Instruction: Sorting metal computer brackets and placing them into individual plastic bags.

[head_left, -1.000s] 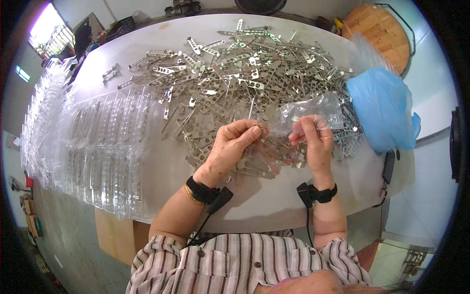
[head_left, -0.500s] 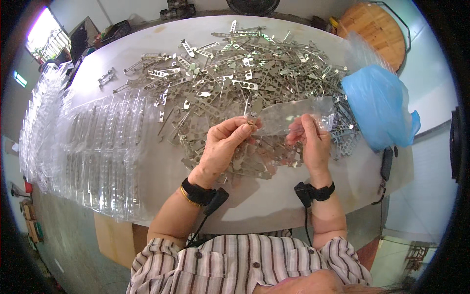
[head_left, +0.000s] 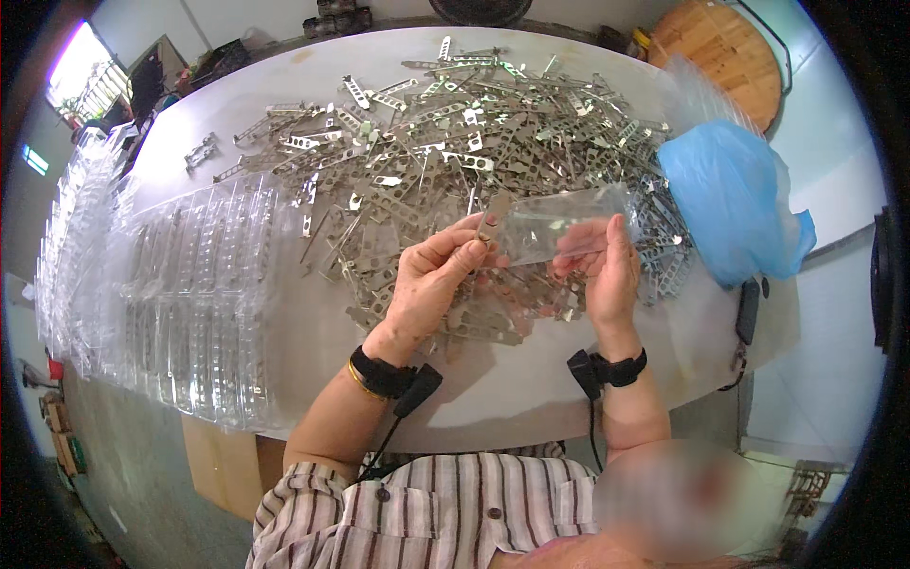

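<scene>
My left hand [head_left: 431, 280] pinches a flat metal bracket [head_left: 493, 216] at the mouth of a small clear plastic bag [head_left: 559, 223]. My right hand [head_left: 602, 270] holds that bag from below, its fingers under the plastic. Both hands hover above the near edge of a big heap of silvery metal brackets [head_left: 455, 133] spread over the white table [head_left: 493, 379]. Each wrist wears a black band with a cable.
Rows of clear plastic trays [head_left: 180, 294] lie overlapping on the left side of the table. A blue plastic bag [head_left: 730, 199] sits at the right edge, with a dark device [head_left: 749, 308] near it. A round wooden tabletop [head_left: 716, 43] stands beyond.
Both hands lifted off the heap and rose slightly. The clear bag now stretches between them, and the left hand brings a bracket to its opening.
</scene>
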A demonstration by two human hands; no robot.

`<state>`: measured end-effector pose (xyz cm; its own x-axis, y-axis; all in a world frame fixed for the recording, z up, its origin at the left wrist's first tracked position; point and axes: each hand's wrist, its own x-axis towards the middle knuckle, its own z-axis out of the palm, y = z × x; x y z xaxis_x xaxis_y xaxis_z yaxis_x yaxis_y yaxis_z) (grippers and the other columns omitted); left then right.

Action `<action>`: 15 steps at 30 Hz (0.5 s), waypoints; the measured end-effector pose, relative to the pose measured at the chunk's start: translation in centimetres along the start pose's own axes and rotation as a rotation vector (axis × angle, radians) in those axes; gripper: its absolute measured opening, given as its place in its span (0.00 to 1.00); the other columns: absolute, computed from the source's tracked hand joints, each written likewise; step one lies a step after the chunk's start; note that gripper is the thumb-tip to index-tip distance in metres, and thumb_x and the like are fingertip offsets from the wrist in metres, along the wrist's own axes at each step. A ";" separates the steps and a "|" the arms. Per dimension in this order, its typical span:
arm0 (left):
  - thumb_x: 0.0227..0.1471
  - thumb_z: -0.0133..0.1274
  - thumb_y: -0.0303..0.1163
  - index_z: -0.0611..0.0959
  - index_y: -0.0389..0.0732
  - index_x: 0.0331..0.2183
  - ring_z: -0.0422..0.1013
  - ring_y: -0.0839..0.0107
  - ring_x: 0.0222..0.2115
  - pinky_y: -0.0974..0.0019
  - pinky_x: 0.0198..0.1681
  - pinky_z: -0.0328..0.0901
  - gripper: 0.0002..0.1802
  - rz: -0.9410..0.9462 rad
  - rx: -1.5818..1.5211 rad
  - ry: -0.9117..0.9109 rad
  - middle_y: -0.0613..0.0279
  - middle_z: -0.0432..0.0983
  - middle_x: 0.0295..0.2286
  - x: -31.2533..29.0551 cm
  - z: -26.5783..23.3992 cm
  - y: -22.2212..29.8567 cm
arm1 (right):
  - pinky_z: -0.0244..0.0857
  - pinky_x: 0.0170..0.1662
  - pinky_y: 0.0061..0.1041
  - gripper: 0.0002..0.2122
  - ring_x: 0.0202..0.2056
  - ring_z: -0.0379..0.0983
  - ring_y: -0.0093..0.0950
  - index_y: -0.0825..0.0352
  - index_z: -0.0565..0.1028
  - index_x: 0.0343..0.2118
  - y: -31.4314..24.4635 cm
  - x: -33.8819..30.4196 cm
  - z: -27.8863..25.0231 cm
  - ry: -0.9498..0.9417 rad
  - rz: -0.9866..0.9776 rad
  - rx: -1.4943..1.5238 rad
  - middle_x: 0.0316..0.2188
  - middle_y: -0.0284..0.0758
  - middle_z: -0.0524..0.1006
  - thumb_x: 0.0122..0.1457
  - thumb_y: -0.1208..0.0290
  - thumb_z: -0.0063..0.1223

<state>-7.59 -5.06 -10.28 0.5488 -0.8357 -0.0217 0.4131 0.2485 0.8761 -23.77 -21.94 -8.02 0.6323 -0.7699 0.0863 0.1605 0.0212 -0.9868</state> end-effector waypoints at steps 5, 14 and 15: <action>0.63 0.54 0.31 0.83 0.34 0.45 0.79 0.68 0.40 0.67 0.38 0.74 0.13 0.014 0.047 -0.061 0.59 0.81 0.40 0.0 0.0 0.1 | 0.72 0.30 0.23 0.20 0.26 0.78 0.25 0.69 0.76 0.40 -0.7 -0.5 1.2 -0.056 0.014 0.000 0.29 0.37 0.80 0.69 0.53 0.45; 0.63 0.54 0.31 0.82 0.36 0.47 0.80 0.69 0.38 0.67 0.38 0.75 0.14 -0.026 -0.028 -0.015 0.57 0.81 0.42 -0.2 0.5 1.0 | 0.71 0.28 0.20 0.12 0.25 0.76 0.22 0.68 0.78 0.37 0.0 0.0 0.2 0.029 0.007 -0.056 0.29 0.34 0.80 0.65 0.62 0.57; 0.63 0.54 0.31 0.83 0.36 0.46 0.80 0.69 0.37 0.67 0.38 0.75 0.12 -0.036 -0.042 0.010 0.57 0.82 0.42 -0.1 0.4 1.1 | 0.70 0.27 0.20 0.12 0.25 0.76 0.22 0.67 0.78 0.36 0.1 0.1 0.0 0.057 -0.001 -0.042 0.29 0.34 0.80 0.65 0.61 0.57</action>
<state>-7.50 -4.88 -9.17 0.5405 -0.8394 -0.0579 0.4628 0.2392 0.8536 -23.70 -22.06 -8.11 0.5876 -0.8052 0.0803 0.1281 -0.0054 -0.9918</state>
